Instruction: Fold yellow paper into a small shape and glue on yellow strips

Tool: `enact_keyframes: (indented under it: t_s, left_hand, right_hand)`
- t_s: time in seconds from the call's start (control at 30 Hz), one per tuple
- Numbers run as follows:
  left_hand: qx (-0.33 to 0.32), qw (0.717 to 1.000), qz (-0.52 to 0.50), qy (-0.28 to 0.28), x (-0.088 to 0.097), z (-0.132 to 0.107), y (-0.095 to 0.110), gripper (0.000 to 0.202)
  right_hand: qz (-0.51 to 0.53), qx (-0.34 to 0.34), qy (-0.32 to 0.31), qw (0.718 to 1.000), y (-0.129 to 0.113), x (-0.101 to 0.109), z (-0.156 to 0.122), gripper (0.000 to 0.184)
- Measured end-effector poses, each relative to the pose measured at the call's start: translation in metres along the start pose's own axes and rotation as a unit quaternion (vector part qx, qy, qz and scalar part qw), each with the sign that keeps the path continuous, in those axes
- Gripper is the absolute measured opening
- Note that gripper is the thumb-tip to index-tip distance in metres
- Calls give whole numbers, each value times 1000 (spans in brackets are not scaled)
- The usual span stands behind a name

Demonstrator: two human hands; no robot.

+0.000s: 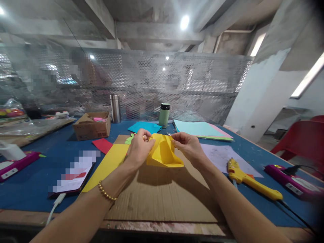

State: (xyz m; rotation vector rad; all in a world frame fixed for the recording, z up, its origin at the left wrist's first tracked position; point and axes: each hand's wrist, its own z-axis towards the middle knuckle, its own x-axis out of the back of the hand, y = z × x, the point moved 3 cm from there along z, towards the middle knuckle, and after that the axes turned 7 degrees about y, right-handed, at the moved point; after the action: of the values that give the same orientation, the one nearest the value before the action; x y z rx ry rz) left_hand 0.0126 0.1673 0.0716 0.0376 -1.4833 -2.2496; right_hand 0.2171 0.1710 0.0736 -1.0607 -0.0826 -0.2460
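Right hand (189, 145) holding paper (162, 152), cardboard (162, 200) beneath, glue gun (250, 182)

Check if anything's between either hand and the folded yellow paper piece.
Nothing visible. The left hand and right hand already pinch the folded yellow paper piece directly at its upper left and upper right. The yellow pistol-shaped glue gun lies off to the right, not between them.

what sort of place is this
Probably a craft workspace: creased yellow paper above a cardboard sheet, a yellow glue gun and stacked coloured sheets at a blue table.
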Motion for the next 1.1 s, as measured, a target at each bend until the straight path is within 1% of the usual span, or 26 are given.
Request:
enact_keyframes:
  t_s: [0.13, 0.2, 0.27, 0.43, 0.67, 0.83, 1.0, 1.1]
  left_hand:
    - [7, 1000, -5, 6, 0, 0, 2, 15]
    - [0, 1000, -26, -1, 0, 0, 3, 11]
    - [-12, 999, -37, -11, 0, 0, 3, 11]
    - [-18, 1000, 1, -8, 2, 0, -1, 12]
    - [-13, 1000, -1, -3, 1, 0, 1, 13]
    - [-1, 1000, -14, -4, 0, 1, -2, 17]
    - [22, 1000, -16, 12, 0, 1, -1, 28]
    - [9, 1000, -21, -6, -2, 2, -2, 32]
  right_hand:
    - [-14, 6, 2, 1000, 0, 0, 0, 18]
    - [-20, 10, 3, 1000, 0, 0, 0, 18]
    - [-19, 13, 3, 1000, -1, 0, 0, 19]
    - [-23, 17, 1, 1000, 0, 0, 0, 19]
    - [-37, 21, 1, 999, -1, -1, -2, 18]
    - [-27, 18, 4, 999, 0, -1, -1, 18]
    - [-26, 20, 6, 999, -1, -2, -1, 18]
    - [-30, 22, 9, 999, -1, -1, -1, 19]
